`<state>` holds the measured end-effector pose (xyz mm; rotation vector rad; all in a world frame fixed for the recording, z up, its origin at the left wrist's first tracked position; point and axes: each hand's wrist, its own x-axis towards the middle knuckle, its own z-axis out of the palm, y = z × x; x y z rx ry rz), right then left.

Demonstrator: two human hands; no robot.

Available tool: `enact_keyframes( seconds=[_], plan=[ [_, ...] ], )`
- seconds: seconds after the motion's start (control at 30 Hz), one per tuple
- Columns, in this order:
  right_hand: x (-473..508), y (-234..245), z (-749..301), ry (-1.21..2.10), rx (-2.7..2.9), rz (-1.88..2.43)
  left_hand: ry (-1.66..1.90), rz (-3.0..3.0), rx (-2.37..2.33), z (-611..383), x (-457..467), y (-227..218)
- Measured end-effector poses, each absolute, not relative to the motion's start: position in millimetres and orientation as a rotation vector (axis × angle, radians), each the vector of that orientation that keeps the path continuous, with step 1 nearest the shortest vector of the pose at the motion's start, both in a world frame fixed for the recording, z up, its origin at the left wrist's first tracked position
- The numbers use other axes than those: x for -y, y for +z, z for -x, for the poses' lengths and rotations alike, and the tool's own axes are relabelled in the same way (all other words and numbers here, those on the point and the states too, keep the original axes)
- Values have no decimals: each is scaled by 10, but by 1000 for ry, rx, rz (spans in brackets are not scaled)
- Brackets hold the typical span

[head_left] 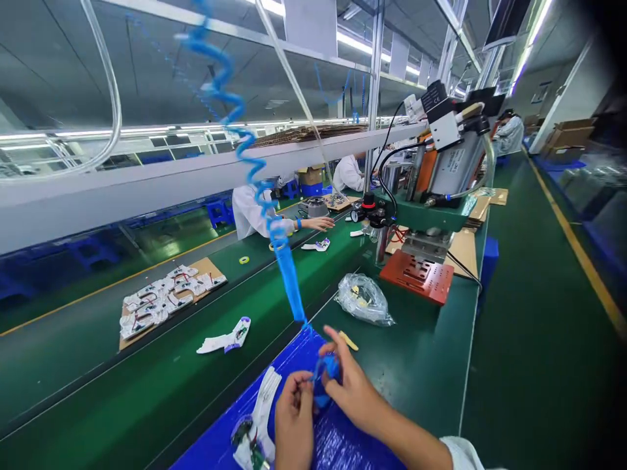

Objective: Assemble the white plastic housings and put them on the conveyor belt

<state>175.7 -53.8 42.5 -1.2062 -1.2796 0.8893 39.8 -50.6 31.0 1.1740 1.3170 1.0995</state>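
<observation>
Above a blue plastic-covered mat (pixel 343 442), both my hands are at a looped blue strap (pixel 331 369). My left hand (pixel 295 418) is closed, pinching the strap's left side between thumb and fingers. My right hand (pixel 356 391) curls around its other side, with the index finger raised; the exact grip is partly hidden. A coiled blue cord (pixel 255 168) hangs from above, and its straight blue lower part (pixel 292 282) reaches down close to the strap. Left of my left hand lies a white curved plastic part (pixel 264 401) with a green board and wires.
Another white part (pixel 226 339) lies on the green conveyor belt (pixel 171 385). Beyond it, a cardboard sheet (pixel 208 266) carries several parts. To the right are a clear plastic bag (pixel 363 299) and a press with a red plate (pixel 416 275). A co-worker's hand (pixel 317 224) reaches over the belt.
</observation>
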Motion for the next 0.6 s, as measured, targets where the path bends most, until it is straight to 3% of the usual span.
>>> enact_keyframes(
  seconds=[0.1,0.2,0.47,0.6],
  plan=[
    [695,431,-1698,301,1388,1394,1211,-1125,-1410,-347,553,304],
    [845,594,-1631,183,1774,1365,1318,-1235,-1404,-337,635,338],
    [618,847,-1475,1110,1698,1203,1381,-1884,-1519,-213,705,552],
    [506,722,-1448,1513,1330,1057,1427,-1772,-1416,-227,655,499]
  ],
)
